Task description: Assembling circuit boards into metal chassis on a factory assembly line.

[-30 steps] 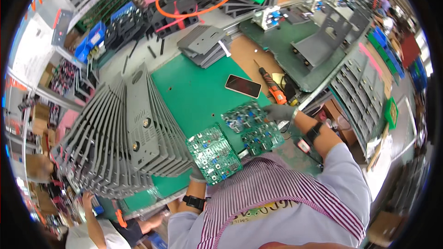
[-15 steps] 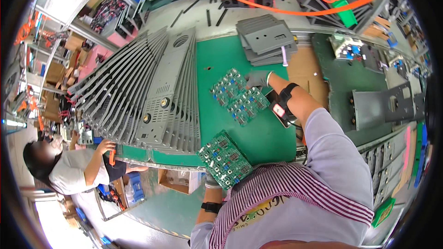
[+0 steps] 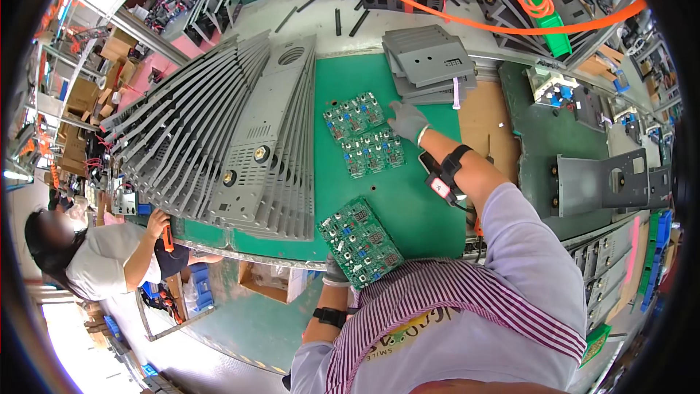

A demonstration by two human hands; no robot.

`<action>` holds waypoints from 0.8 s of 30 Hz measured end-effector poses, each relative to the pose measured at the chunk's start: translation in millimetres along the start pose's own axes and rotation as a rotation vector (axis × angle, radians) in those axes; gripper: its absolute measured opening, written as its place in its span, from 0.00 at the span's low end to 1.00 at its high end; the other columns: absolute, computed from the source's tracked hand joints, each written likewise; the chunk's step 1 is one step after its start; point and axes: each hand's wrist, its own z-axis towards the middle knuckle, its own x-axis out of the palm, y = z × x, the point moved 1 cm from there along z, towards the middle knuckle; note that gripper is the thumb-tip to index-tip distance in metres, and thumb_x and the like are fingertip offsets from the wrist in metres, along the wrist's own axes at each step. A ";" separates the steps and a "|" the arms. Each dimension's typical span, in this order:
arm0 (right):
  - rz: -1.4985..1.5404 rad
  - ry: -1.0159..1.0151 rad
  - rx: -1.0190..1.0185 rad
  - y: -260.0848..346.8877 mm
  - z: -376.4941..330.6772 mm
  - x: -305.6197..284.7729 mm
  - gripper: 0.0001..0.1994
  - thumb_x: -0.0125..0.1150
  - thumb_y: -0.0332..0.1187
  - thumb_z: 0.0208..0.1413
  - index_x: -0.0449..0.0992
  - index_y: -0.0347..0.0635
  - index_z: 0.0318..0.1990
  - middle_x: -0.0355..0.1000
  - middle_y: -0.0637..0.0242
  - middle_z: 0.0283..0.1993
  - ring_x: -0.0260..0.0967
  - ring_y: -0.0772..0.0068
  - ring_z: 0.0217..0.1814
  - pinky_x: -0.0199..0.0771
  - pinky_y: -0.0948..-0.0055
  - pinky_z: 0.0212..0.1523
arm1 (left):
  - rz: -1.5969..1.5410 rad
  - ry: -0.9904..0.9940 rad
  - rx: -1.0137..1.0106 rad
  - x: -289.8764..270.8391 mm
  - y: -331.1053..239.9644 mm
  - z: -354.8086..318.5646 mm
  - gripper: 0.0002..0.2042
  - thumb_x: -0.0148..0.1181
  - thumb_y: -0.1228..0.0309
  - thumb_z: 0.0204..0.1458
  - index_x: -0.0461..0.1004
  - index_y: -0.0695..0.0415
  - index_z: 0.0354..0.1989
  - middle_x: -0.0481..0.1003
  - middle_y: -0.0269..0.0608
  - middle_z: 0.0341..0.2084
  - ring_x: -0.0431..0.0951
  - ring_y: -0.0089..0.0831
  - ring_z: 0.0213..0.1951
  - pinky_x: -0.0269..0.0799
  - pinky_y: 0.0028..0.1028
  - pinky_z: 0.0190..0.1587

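Observation:
Gripped by its edge in my grey-gloved left hand, a stack of green circuit boards sits tilted at the table's near edge, its top board showing small displays and buttons. Most of the left fingers are hidden beneath it. On the green mat lie two more groups of populated boards, a far circuit board and a near circuit board, almost touching. My right hand, also gloved, is just right of them, its thumb and forefinger apart and nothing visible between them.
Grey slotted metal panels fan out on the left. Grey plates are stacked at the back, beneath an orange air hose. A dark device with a cable is by my right wrist. A co-worker stands at left.
The two boards on the mat have turned and lie straighter. My right hand has come slightly away from them. My left hand still holds its boards, and the whole view has shifted a little.

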 end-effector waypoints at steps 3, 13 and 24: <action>0.024 -0.129 -0.257 24.3 -44.0 -19.0 0.23 0.54 0.45 0.51 0.64 0.45 0.52 0.64 0.49 0.52 0.66 0.49 0.48 0.67 0.58 0.48 | 0.036 -0.007 -0.036 1.1 -9.1 6.3 0.37 0.56 0.48 0.45 0.53 0.53 0.61 0.58 0.47 0.58 0.61 0.45 0.57 0.60 0.49 0.57; -0.285 0.096 -0.730 96.2 -218.9 -16.9 0.44 0.64 0.54 0.34 0.54 0.50 0.61 0.64 0.63 0.46 0.62 0.63 0.48 0.64 0.67 0.43 | 0.183 0.050 -0.160 32.0 -14.4 21.1 0.38 0.62 0.48 0.41 0.58 0.58 0.57 0.65 0.43 0.53 0.67 0.36 0.53 0.65 0.34 0.55; -0.263 0.031 -0.560 79.7 -243.4 2.0 0.46 0.64 0.54 0.34 0.52 0.48 0.63 0.63 0.58 0.42 0.64 0.59 0.38 0.66 0.65 0.35 | 0.211 0.241 -0.244 -6.0 -4.2 33.7 0.32 0.60 0.54 0.45 0.59 0.56 0.57 0.64 0.41 0.54 0.65 0.35 0.55 0.62 0.35 0.57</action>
